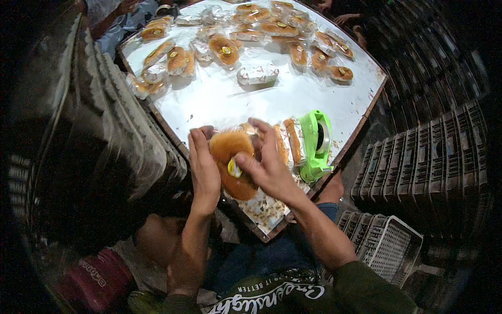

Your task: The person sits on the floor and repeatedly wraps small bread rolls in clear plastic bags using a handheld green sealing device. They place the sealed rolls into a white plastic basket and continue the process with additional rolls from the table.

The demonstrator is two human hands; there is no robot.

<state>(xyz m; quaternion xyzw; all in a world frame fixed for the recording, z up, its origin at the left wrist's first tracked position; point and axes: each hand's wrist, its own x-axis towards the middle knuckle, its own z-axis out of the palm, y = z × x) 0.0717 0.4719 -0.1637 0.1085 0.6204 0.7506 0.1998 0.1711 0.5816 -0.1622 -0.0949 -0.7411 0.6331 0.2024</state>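
Observation:
Between my two hands is a bread roll in clear plastic wrap (231, 145), with a yellow sticker (234, 168) on it. My left hand (206, 168) lies along its left side, fingers extended. My right hand (270, 161) is on the other side, its thumb beside the sticker. Part of the wrap and whatever lies behind the roll are hidden or blurred. Just right of my right hand, wrapped rolls (293, 141) stand side by side against a green tape dispenser (313, 153) holding a roll of tape. A wrapped roll in printed packaging (257, 74) lies farther up the table.
Many bagged rolls (225, 50) are spread over the far part of the white table (337, 94). Crumbs cover its near corner. Stacked crates (419, 157) stand at the right, a pale crate (392, 243) below them. Other people's arms (349, 17) show at the far edge.

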